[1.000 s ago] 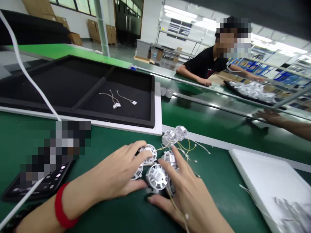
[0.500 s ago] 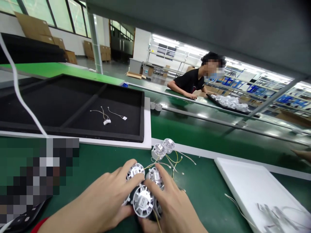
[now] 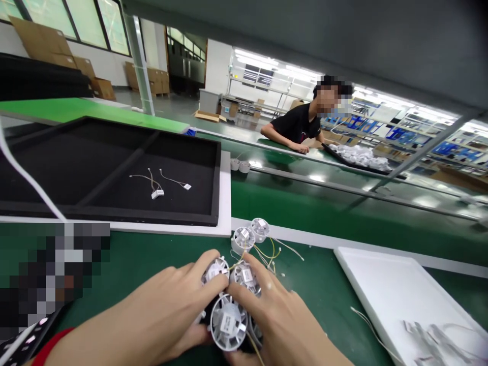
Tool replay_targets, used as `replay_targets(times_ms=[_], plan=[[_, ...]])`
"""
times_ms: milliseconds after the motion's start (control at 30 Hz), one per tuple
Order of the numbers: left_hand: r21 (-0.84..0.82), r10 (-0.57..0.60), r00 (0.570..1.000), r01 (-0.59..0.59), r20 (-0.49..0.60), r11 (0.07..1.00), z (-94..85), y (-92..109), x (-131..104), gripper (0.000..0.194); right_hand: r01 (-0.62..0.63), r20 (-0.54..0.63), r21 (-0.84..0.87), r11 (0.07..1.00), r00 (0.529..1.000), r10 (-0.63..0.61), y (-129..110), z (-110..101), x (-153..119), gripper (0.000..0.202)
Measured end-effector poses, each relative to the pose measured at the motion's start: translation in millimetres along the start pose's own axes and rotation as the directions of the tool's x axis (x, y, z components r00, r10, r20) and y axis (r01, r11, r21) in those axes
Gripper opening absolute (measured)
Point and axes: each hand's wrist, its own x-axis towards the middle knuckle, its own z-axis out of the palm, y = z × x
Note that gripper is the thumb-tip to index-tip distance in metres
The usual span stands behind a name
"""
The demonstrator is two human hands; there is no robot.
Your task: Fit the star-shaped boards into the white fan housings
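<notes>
My left hand [image 3: 179, 297] and my right hand [image 3: 284, 312] close in from both sides around a cluster of white round spoked plastic housings with wires. The front housing [image 3: 229, 323] sits between the hands with a pale label facing up. My left fingers wrap the left housing [image 3: 215, 273]; my right fingers wrap the right housing [image 3: 246, 274]. Other parts of the cluster are hidden under the hands. A yellowish wire trails down below my right hand. Just beyond my fingertips, a pair of similar housings [image 3: 243, 239] stands on the green tabletop [image 3: 160, 254], thin wires spread beside it.
A black tray [image 3: 186, 208] with small wired connectors [image 3: 157, 193] lies left. At right is a white foam tray [image 3: 381, 284] holding flat silvery pieces. A white cable [image 3: 32, 178] hangs at left. Across the bench a person [image 3: 297, 124] leans by a tray of white parts [image 3: 358, 156].
The view has shifted slightly, and the surroundings appear a little further left. Both hands keep their hold on the cluster, which sits slightly lower in view.
</notes>
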Motion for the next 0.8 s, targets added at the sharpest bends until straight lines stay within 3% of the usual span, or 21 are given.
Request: replay_targets(times_ms=[233, 433, 533, 700, 800], plan=[[-0.023, 0.021, 0.998, -0.02, 0.051, 1.0, 3.1, 3.6, 12.4, 0.105, 0.012, 0.016, -0.012, 1.0, 1.0, -0.011, 12.2, 18.0, -1.6, 0.095], [-0.023, 0.026, 0.985, -0.023, 0.172, 0.999, -10.2, 5.2, 15.7, 0.1, -0.065, 0.095, 0.09, 0.994, 0.994, 0.056, 6.1, 17.7, -2.1, 0.107], [-0.019, 0.014, 0.979, -0.01, 0.201, 1.0, -12.6, 4.1, 15.6, 0.102, -0.083, 0.067, 0.13, 0.988, 0.995, 0.075, 3.8, 18.1, -1.5, 0.097], [-0.059, -0.006, 0.99, 0.014, 0.139, 0.998, -8.1, 6.4, 13.2, 0.102, -0.043, -0.032, 0.152, 0.987, 0.998, 0.049, 4.4, 23.3, -3.5, 0.076], [-0.12, -0.03, 0.993, 0.044, 0.112, 0.992, -9.0, 4.3, 6.5, 0.117, -0.034, -0.087, 0.173, 0.984, 0.995, 0.05, 4.8, 27.0, -6.3, 0.075]])
